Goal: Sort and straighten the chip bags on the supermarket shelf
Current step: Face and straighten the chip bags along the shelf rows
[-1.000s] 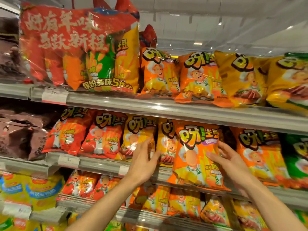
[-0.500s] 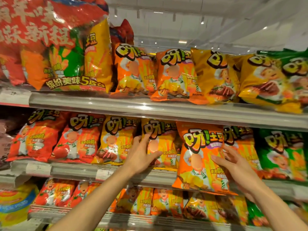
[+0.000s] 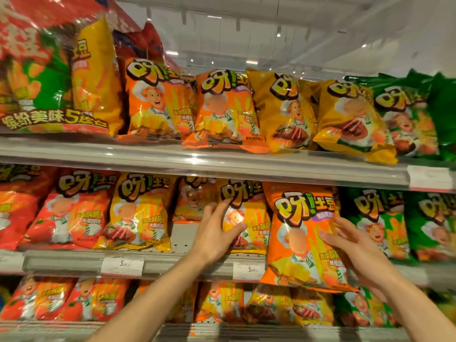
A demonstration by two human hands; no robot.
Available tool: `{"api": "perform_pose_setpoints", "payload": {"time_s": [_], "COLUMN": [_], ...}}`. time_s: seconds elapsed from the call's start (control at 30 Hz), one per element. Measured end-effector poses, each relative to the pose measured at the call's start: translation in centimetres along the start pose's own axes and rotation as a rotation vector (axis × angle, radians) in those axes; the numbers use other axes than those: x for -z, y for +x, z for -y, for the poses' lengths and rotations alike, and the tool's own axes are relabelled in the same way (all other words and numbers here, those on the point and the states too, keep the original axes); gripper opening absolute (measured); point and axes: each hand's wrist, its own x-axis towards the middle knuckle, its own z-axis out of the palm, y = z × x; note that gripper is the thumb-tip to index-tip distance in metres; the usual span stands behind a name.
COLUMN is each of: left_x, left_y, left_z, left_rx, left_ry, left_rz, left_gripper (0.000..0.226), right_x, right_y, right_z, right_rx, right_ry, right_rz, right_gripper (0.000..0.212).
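On the middle shelf (image 3: 172, 264), the left hand (image 3: 214, 236) is pressing spread fingers against a yellow chip bag (image 3: 249, 218), apparently steadying it, while the right hand (image 3: 357, 250) is grasping the overhanging orange chip bag (image 3: 299, 239) by its edge, seemingly to reseat it.

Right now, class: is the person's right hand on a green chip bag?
No; the right hand holds the orange bag, with the green bags beside it.
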Motion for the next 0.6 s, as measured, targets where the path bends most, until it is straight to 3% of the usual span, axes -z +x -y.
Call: {"api": "perform_pose_setpoints", "payload": {"time_s": [0.17,0.23,0.3,0.4,0.5,0.6], "left_x": [-0.7,0.5,2.3,6.5,10.8,13.3], "left_y": [0.0,-0.5,-1.0,-1.7,-2.0,-2.0], "left_z": [-0.1,0.3,0.8,2.3,4.6,6.5], "left_rx": [-0.038,-0.074,-0.121,-0.171,-0.053,0.157], "left_ry": [0.076,0.133,0.223,0.426,0.571,0.637], "left_rz": [0.031,0.019,-0.080,-0.349,-0.486,-0.432], "left_gripper": [0.078,0.074,0.068,0.063,0.073,0.093], "right_x": [0.0,-0.8,-1.9,-3.7,-6.0,-8.7], "right_y": [0.2,0.3,0.5,0.9,1.0,1.0], "right_z": [0.0,0.2,0.3,0.3,0.7,1.0], "right_rx": [0.000,0.003,0.005,0.011,0.006,0.037], "right_ry": [-0.036,-0.017,0.005,0.030,0.044,0.024], "right_rz": [0.000,0.012,0.030,0.049,0.089,0.116], "right_gripper": [0.098,0.088,0.087,0.086,0.059,0.047]}}
